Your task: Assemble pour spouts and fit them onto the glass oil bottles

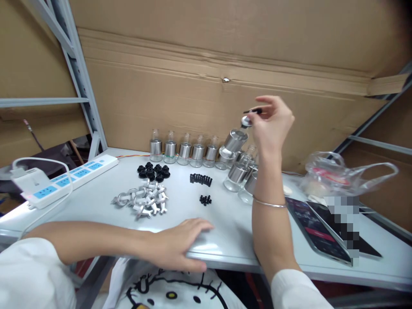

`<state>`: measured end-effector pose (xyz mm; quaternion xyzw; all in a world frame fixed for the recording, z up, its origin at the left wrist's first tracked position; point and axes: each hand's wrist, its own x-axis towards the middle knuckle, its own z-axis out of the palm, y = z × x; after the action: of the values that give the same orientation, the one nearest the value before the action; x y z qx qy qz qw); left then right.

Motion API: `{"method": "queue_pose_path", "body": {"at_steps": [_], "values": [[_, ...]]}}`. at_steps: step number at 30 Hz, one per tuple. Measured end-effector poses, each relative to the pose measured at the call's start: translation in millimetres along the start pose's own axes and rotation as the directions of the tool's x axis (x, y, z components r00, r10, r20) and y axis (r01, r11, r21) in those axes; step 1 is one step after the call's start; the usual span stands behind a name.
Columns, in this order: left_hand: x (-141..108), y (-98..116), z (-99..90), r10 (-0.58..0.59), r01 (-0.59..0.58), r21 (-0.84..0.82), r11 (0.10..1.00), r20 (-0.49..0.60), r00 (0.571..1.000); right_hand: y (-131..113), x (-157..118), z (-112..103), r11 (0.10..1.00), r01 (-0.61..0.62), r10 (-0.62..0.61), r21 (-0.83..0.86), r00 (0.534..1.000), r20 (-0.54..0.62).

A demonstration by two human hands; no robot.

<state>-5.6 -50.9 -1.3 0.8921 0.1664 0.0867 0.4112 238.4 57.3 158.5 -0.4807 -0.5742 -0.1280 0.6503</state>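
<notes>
Head view: right hand point(273, 122) grips glass-and-metal bottle point(234, 141).

bottles point(185, 150) between power strip point(72, 179) and phone point(317, 231)

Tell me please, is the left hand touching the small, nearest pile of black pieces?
Apart. The head view shows a bare strip of table between the left hand and the pile of black pieces.

Clear, glossy glass bottles point(233, 183) wear smooth, shiny metal sleeves point(185, 150) — behind them, matt brown cardboard point(161, 86), creased.
</notes>
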Motion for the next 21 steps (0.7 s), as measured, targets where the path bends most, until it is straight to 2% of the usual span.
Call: {"method": "queue_pose_path", "body": {"at_steps": [2, 4, 5, 6, 8, 10, 12, 17, 21], "values": [[2.2, -3.8, -1.0, -0.106, 0.076, -0.266, 0.961, -0.101, 0.989, -13.5, 1.6, -5.3, 0.967, 0.076, -0.047, 0.242, 0.991, -0.126], [4.7, -9.7, 0.0, -0.140, 0.031, -0.477, 0.878, -0.196, 0.971, -25.6, 0.7, -8.7, 0.865, 0.140, -0.036, 0.482, 0.975, -0.218], [5.9, -12.9, 0.9, -0.141, -0.011, -0.549, 0.836, -0.234, 0.962, -31.6, -1.5, -9.5, 0.800, 0.138, -0.011, 0.584, 0.977, -0.215], [6.9, -15.9, 1.8, -0.137, -0.049, -0.601, 0.798, -0.259, 0.956, -37.8, -5.4, -9.8, 0.734, 0.107, 0.011, 0.671, 0.986, -0.169], [8.0, -20.9, 2.8, -0.103, -0.106, -0.651, 0.751, -0.275, 0.956, -50.8, -18.9, -8.8, 0.627, -0.036, 0.014, 0.778, 0.999, 0.035], [8.3, -24.2, 2.7, -0.041, -0.161, -0.654, 0.739, -0.282, 0.958, -63.4, -39.0, -6.4, 0.566, -0.183, -0.064, 0.803, 0.962, 0.264], [8.4, -25.5, 1.7, 0.008, -0.202, -0.644, 0.738, -0.291, 0.957, -73.4, -62.0, -3.9, 0.504, -0.300, -0.090, 0.809, 0.914, 0.395], [9.5, -20.1, -2.0, -0.031, -0.179, -0.617, 0.766, -0.314, 0.949, -83.1, -110.7, 0.6, 0.381, -0.453, -0.075, 0.806, 0.854, 0.515], [8.6, -10.4, -6.5, -0.128, -0.054, -0.601, 0.797, -0.256, 0.958, -82.9, -137.1, 4.6, 0.332, -0.502, -0.109, 0.799, 0.821, 0.561]]}}
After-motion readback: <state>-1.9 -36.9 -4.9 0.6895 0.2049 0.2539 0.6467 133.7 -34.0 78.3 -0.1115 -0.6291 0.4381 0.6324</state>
